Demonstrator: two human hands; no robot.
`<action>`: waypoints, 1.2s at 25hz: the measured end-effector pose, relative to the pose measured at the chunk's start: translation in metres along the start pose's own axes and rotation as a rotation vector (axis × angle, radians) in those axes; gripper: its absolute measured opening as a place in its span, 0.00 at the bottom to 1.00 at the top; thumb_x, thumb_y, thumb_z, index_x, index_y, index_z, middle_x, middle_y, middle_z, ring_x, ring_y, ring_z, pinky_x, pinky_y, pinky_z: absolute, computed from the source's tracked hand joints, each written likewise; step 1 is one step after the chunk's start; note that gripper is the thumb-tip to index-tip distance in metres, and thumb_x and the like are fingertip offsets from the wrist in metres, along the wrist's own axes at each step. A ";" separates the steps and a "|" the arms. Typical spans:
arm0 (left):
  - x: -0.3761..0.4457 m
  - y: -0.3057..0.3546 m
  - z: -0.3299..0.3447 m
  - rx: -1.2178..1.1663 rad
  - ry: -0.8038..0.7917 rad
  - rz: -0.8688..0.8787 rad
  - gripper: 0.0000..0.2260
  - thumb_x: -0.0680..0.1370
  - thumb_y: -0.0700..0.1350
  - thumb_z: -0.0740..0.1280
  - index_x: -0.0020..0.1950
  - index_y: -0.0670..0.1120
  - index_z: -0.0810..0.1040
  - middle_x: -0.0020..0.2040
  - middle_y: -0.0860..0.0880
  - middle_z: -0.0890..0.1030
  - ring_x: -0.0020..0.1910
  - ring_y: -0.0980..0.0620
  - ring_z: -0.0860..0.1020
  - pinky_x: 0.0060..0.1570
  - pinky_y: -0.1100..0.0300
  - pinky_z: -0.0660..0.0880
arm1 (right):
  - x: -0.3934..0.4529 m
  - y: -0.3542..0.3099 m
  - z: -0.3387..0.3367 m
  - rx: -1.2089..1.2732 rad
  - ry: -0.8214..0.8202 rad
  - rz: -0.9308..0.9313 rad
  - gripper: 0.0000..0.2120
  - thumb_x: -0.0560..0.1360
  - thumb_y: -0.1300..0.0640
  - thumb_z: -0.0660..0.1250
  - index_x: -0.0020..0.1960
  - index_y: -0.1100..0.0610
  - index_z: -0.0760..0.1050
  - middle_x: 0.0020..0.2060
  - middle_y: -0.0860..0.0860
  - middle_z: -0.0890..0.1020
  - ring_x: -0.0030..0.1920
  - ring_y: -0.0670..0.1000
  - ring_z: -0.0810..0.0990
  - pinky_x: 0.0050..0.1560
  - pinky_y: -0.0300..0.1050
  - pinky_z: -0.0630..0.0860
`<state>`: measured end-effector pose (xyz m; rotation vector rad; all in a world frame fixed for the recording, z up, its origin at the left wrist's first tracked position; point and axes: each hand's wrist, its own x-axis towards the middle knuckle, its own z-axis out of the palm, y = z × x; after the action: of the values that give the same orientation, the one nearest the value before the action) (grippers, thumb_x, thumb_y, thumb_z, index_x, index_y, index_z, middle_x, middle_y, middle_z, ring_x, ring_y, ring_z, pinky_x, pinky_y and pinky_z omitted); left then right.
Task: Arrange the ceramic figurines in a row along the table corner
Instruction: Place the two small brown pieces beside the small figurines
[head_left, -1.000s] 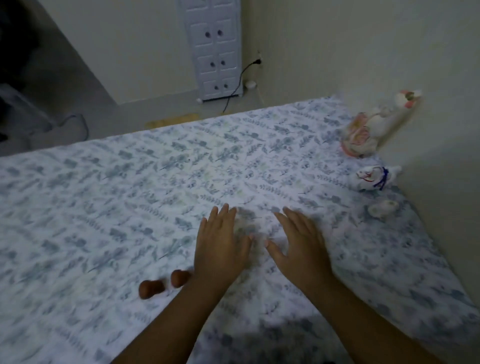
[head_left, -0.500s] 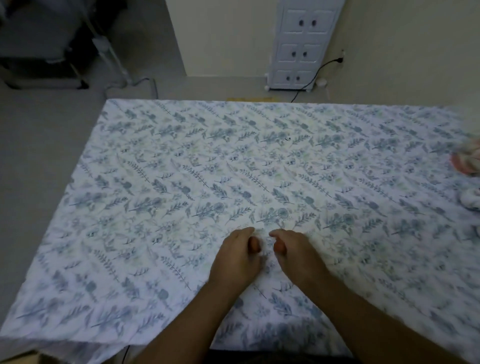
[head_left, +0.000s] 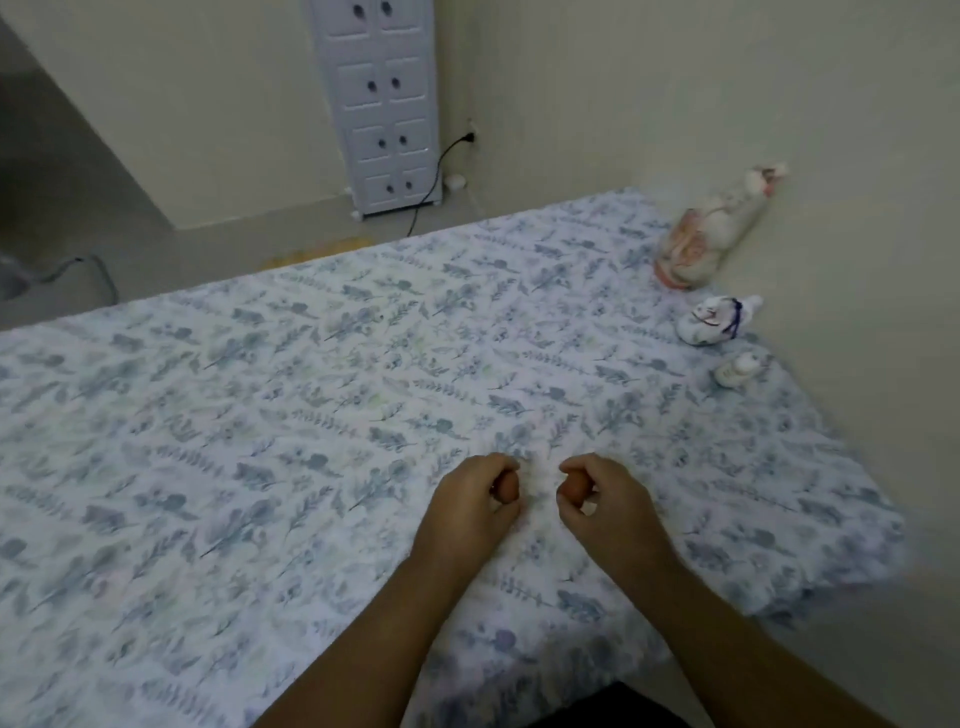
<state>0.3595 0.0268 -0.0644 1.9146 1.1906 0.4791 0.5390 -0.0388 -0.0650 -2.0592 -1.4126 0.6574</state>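
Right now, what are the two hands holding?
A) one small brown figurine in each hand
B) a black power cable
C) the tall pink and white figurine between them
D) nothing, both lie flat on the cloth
A: the left hand pinches one small brown figurine and the right hand another.

Bench (head_left: 260, 441) surface open ahead and left of both hands. Obstacles confined to right edge against wall (head_left: 857, 208): tall figurine (head_left: 696, 244), mid figurine (head_left: 714, 322), small figurine (head_left: 735, 370) in line, with gaps between. Wall blocks approach from right.
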 end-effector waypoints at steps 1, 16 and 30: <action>0.015 0.016 0.017 -0.006 -0.021 0.038 0.08 0.73 0.37 0.73 0.50 0.47 0.80 0.40 0.52 0.80 0.43 0.52 0.79 0.53 0.51 0.79 | 0.005 0.020 -0.017 0.017 0.060 0.034 0.14 0.69 0.65 0.76 0.52 0.54 0.80 0.41 0.47 0.78 0.43 0.43 0.77 0.47 0.29 0.76; 0.206 0.180 0.262 -0.049 -0.235 0.306 0.14 0.73 0.38 0.75 0.57 0.42 0.83 0.52 0.44 0.85 0.52 0.46 0.83 0.54 0.52 0.80 | 0.062 0.230 -0.159 0.213 0.492 0.478 0.11 0.74 0.58 0.72 0.56 0.50 0.79 0.52 0.51 0.84 0.52 0.53 0.83 0.53 0.55 0.82; 0.207 0.169 0.274 -0.061 -0.218 0.256 0.14 0.72 0.38 0.76 0.56 0.46 0.83 0.49 0.48 0.87 0.47 0.51 0.84 0.49 0.60 0.80 | 0.051 0.232 -0.153 0.105 0.471 0.437 0.05 0.72 0.57 0.74 0.43 0.54 0.77 0.36 0.49 0.81 0.38 0.49 0.78 0.38 0.43 0.75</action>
<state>0.7380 0.0492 -0.1132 2.0184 0.7876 0.4224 0.8136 -0.0842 -0.1154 -2.2609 -0.6597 0.3619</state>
